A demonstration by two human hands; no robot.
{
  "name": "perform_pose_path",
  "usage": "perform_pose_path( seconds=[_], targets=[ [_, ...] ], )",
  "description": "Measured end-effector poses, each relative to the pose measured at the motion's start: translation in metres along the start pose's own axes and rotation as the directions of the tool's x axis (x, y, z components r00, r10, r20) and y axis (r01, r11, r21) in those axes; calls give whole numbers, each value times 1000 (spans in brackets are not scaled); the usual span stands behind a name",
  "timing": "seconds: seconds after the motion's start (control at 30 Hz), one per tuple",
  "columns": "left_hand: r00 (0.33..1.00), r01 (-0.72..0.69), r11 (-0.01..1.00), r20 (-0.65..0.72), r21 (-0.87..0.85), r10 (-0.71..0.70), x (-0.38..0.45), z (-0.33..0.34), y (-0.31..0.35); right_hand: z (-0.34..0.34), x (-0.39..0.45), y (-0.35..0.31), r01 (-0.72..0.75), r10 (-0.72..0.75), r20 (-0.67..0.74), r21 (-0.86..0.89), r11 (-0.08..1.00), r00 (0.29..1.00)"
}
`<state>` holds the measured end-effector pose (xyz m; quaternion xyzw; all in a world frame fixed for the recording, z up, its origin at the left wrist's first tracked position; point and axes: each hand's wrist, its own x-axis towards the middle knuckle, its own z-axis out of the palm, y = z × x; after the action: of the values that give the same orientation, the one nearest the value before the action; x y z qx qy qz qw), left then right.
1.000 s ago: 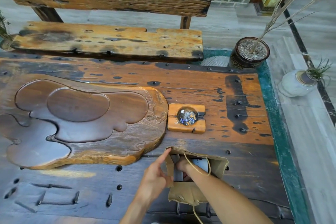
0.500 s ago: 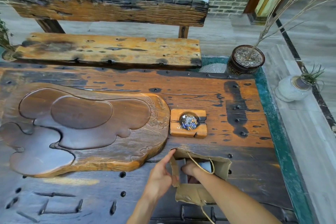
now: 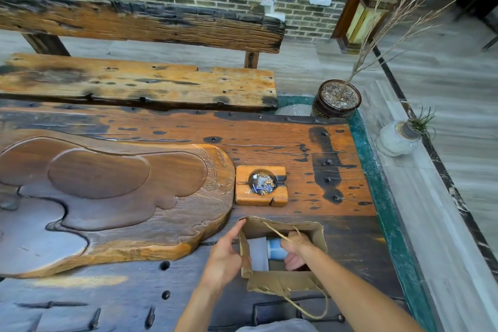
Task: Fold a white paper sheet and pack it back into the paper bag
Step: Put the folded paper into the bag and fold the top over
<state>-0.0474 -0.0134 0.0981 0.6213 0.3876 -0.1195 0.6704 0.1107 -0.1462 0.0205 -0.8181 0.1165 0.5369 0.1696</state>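
Note:
A brown paper bag (image 3: 283, 281) stands open near the table's front edge, with its twine handles hanging loose. My left hand (image 3: 223, 259) pinches the bag's left wall, thumb inside, index finger stretched along the rim's far corner. My right hand (image 3: 295, 246) reaches down into the bag, fingers curled over the folded white paper sheet (image 3: 258, 252). The sheet shows a pale blue patch beside my fingers. The bag's walls and my hand hide its lower part.
A carved wooden tea tray (image 3: 113, 197) lies left of the bag. Just behind the bag sits a square wooden ashtray (image 3: 261, 186) holding butts. A bench (image 3: 140, 86) runs along the table's far side. On the floor to the right stand a dark plant pot (image 3: 336, 98) and a white vase (image 3: 396, 139).
My right hand has shifted a little to the right inside the bag, showing more of the white sheet. My left hand stays on the rim. The view has tilted up slightly.

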Motion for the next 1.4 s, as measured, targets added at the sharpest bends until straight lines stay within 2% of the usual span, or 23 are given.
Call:
perform_pose_path(
  seconds=[0.1,0.23,0.37,0.53,0.63,0.73,0.9,1.4],
  targets=[
    [1000,20,1000,3,-19,-20,3,0,-2,-1,7,6,-33,33,11,26,999,999],
    [999,46,999,-14,-11,-47,7,-1,-4,4,20,12,-88,83,92,58,994,992],
    [997,69,998,-33,-13,-70,11,-2,-6,10,22,13,-62,43,102,195,979,994],
    [997,46,999,-54,-11,-46,8,-2,-3,12,26,23,-10,-8,77,228,974,997],
    [998,27,1000,-56,14,-26,8,-2,-3,10,20,24,45,-49,15,189,981,999],
    [999,22,1000,-45,16,-21,3,-2,0,11,12,26,117,-111,-98,64,991,989],
    [999,14,999,-33,-31,-15,-3,1,2,12,13,37,224,-247,-278,-111,968,928],
    [1000,3,1000,2,-1,-3,-1,8,0,9,1,46,295,-315,-256,-113,949,914]
  ],
)
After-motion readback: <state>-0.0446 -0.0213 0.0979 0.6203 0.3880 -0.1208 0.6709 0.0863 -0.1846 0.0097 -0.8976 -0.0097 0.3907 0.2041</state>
